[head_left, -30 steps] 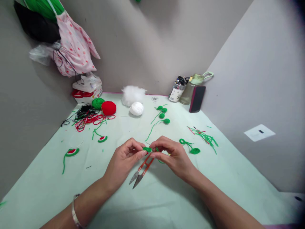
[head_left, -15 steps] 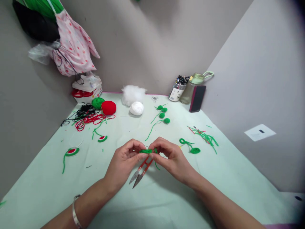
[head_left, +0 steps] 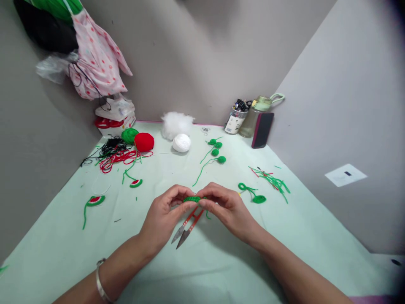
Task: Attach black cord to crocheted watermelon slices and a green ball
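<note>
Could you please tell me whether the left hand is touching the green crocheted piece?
Touching: the head view shows the left hand pinching the green crocheted piece between its fingers.

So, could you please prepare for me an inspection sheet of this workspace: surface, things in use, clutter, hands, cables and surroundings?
Surface: table with pale green cover, slightly creased.
Things in use: green yarn piece, held; orange-handled snips partly behind the hands, blades apart.
Clutter: loose yarn scraps on the right; tangled red yarn and black yarn on the far left.
Hands: left hand and right hand both pinch the green yarn piece.
Cables: nothing seen; only a thin black cord hangs by the pink spotted cloth.
Surroundings: grey walls; bottle and phone at the back right.
</note>
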`<act>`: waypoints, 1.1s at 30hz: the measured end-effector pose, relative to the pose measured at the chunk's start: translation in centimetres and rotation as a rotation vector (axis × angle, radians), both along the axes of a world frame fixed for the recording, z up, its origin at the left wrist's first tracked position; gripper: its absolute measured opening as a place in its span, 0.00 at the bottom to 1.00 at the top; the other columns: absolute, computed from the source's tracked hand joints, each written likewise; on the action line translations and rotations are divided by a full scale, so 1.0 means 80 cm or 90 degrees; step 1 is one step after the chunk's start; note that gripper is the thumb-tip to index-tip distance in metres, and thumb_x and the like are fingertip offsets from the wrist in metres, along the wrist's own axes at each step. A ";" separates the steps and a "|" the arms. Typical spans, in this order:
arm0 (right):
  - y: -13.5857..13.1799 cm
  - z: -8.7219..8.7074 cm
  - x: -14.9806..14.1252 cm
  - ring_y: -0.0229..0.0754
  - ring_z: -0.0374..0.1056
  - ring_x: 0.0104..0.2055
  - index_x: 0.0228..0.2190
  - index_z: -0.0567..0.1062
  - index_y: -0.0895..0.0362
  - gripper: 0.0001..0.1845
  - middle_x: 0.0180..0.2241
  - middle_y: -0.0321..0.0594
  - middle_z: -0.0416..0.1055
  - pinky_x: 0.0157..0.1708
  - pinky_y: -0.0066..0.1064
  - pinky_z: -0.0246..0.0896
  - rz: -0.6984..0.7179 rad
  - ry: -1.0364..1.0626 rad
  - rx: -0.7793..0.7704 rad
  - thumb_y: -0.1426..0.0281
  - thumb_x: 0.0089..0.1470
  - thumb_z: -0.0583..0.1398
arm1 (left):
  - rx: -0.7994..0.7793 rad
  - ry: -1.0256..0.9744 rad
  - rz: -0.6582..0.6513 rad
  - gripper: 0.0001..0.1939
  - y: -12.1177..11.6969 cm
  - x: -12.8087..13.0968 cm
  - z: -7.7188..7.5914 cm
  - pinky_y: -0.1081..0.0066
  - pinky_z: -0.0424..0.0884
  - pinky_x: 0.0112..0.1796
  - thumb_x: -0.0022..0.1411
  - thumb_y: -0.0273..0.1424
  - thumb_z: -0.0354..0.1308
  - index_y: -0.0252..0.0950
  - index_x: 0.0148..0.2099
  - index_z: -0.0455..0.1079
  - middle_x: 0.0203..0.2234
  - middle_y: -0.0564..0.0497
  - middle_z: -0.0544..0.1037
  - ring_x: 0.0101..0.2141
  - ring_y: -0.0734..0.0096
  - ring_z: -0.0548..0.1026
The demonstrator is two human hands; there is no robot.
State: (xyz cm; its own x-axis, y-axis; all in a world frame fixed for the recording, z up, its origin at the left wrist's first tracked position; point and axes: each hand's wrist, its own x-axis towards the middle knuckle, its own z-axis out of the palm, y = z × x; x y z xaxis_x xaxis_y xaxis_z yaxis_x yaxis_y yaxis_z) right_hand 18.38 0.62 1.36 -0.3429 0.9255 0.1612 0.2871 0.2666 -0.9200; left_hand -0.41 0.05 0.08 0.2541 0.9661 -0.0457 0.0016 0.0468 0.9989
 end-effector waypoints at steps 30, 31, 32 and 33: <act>0.012 0.012 0.028 0.35 0.65 0.34 0.35 0.78 0.55 0.10 0.32 0.38 0.66 0.32 0.26 0.61 -0.019 -0.124 0.270 0.78 0.60 0.57 | -0.081 0.045 -0.111 0.09 0.003 -0.006 0.002 0.73 0.64 0.33 0.62 0.38 0.58 0.38 0.40 0.71 0.28 0.56 0.71 0.28 0.75 0.67; 0.013 0.012 0.028 0.35 0.65 0.34 0.35 0.78 0.55 0.10 0.32 0.38 0.66 0.32 0.26 0.61 -0.014 -0.123 0.267 0.77 0.61 0.57 | -0.082 0.046 -0.113 0.09 0.003 -0.006 0.002 0.73 0.64 0.33 0.62 0.38 0.58 0.38 0.40 0.71 0.28 0.56 0.72 0.28 0.75 0.67; 0.013 0.013 0.028 0.35 0.65 0.34 0.35 0.78 0.55 0.10 0.32 0.38 0.66 0.32 0.26 0.61 -0.010 -0.123 0.260 0.77 0.61 0.57 | -0.082 0.046 -0.115 0.09 0.003 -0.006 0.003 0.73 0.64 0.33 0.62 0.38 0.58 0.38 0.39 0.71 0.28 0.55 0.72 0.28 0.75 0.67; 0.013 0.013 0.028 0.35 0.64 0.34 0.34 0.78 0.55 0.10 0.32 0.39 0.66 0.32 0.26 0.61 -0.006 -0.125 0.251 0.77 0.61 0.57 | -0.084 0.046 -0.119 0.09 0.003 -0.006 0.004 0.73 0.64 0.33 0.62 0.38 0.58 0.38 0.39 0.71 0.28 0.55 0.71 0.28 0.75 0.67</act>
